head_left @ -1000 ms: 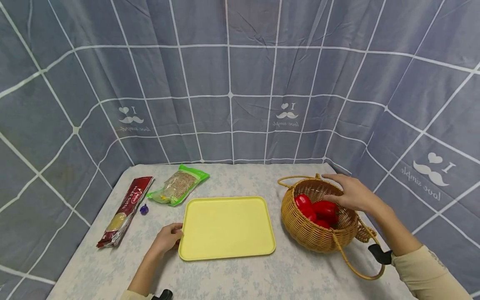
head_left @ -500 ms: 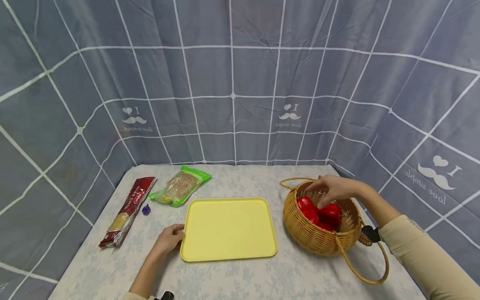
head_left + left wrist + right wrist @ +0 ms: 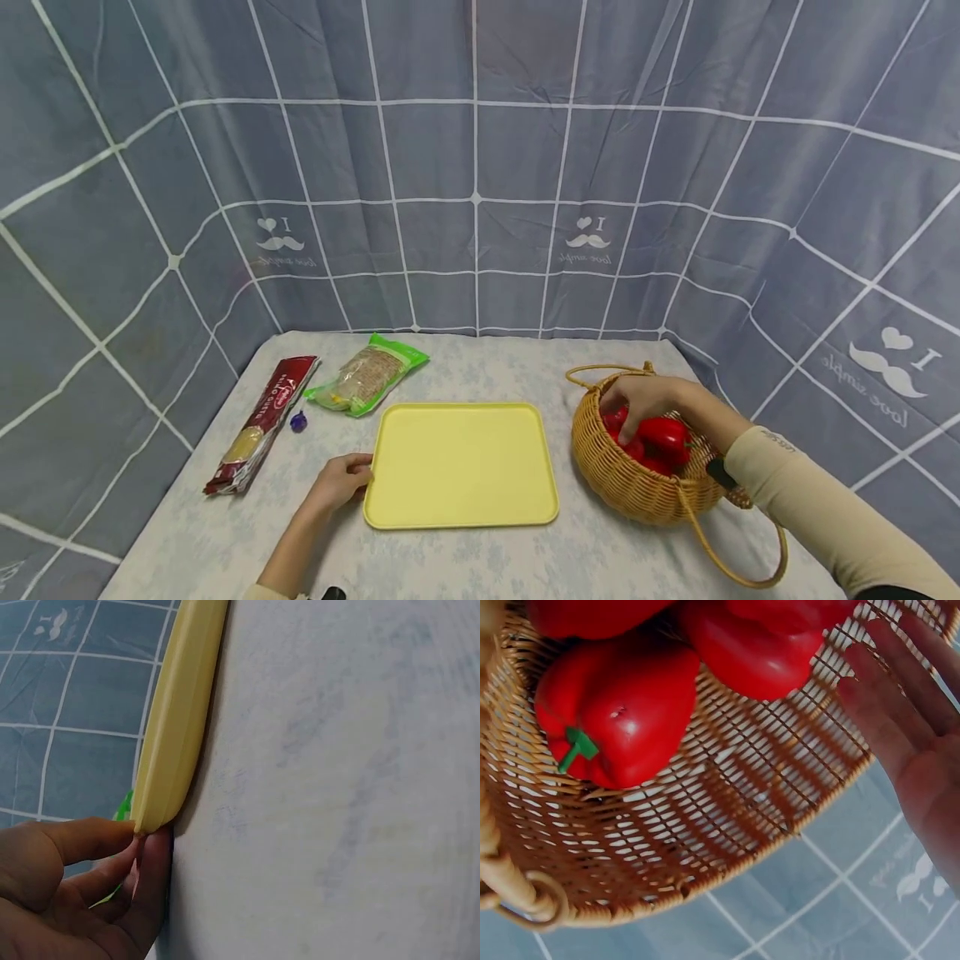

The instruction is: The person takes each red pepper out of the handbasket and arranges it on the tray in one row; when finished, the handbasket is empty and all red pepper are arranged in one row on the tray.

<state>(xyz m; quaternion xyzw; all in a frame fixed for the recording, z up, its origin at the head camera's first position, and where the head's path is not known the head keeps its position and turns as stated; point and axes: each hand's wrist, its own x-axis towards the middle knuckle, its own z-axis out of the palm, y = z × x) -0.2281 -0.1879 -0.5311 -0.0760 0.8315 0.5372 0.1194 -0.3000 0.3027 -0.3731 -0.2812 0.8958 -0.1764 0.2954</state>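
Note:
A yellow tray (image 3: 461, 467) lies in the middle of the table. My left hand (image 3: 341, 483) pinches its left edge; in the left wrist view the thumb is at the rim and the fingers sit beneath the tray's corner (image 3: 169, 765). To the right stands a round wicker basket (image 3: 637, 492) holding several red bell peppers (image 3: 663, 442), one with a green stem (image 3: 577, 746). My right hand (image 3: 645, 400) reaches down into the basket over the peppers at its left side. In the right wrist view its fingers are extended beside a pepper (image 3: 750, 652); contact is unclear.
A dark red pasta packet (image 3: 262, 425) and a green-edged clear bag (image 3: 367, 375) of brown food lie at the left. Near them is a small purple object (image 3: 298, 422). Rope-like basket handles (image 3: 738, 575) stick out. A grey checked curtain (image 3: 476, 167) surrounds the table.
My right hand has moved from the basket's far right rim leftward and down into the basket, over the peppers. My left hand keeps its place at the tray's edge. The view has shifted slightly.

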